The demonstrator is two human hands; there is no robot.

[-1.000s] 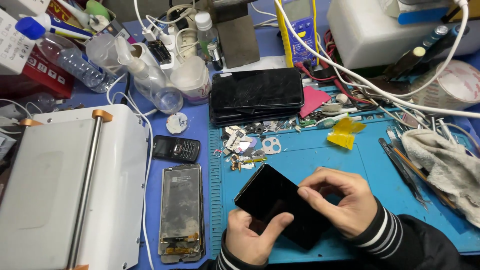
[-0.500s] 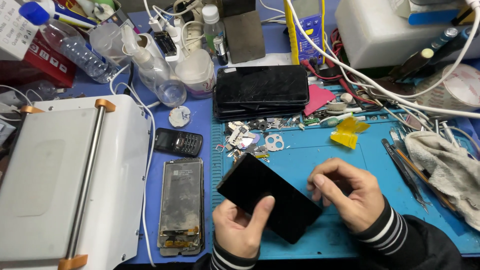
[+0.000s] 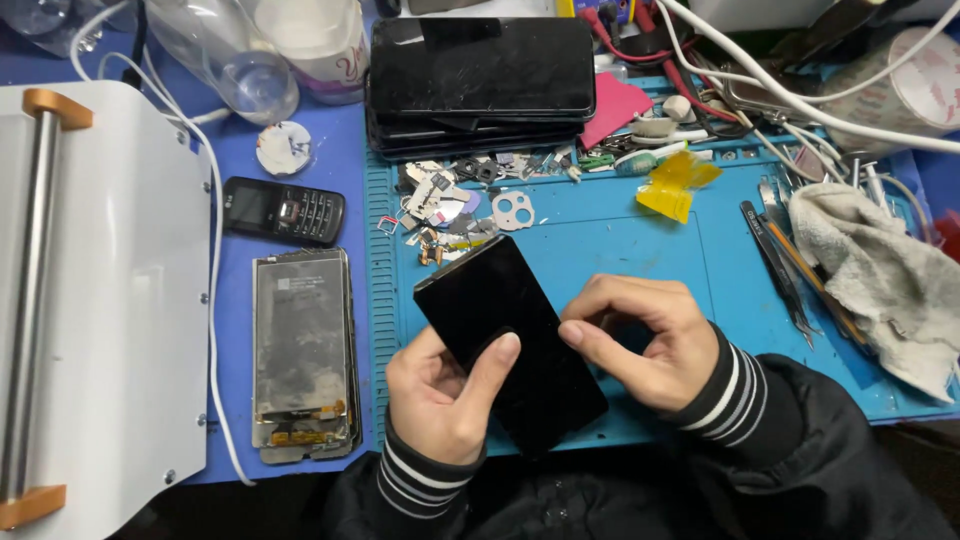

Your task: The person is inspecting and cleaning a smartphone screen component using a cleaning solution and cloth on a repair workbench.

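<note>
Blue worktable [image 3: 300, 190] under a teal cutting mat [image 3: 620, 240], crowded from edge to edge. White roller machine [image 3: 100, 300] at left, grey rag [image 3: 880, 270] at right. Even overhead light, soft shadows.

Keypad phone [image 3: 284, 210] behind opened phone [image 3: 302, 352] (mat [image 3: 640, 235] rightward)

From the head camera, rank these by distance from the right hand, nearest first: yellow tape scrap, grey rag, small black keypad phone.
From the right hand:
1. Yellow tape scrap, up the mat, just past the hand.
2. Grey rag, at the mat's right edge.
3. Small black keypad phone, far left, off the mat.
</note>
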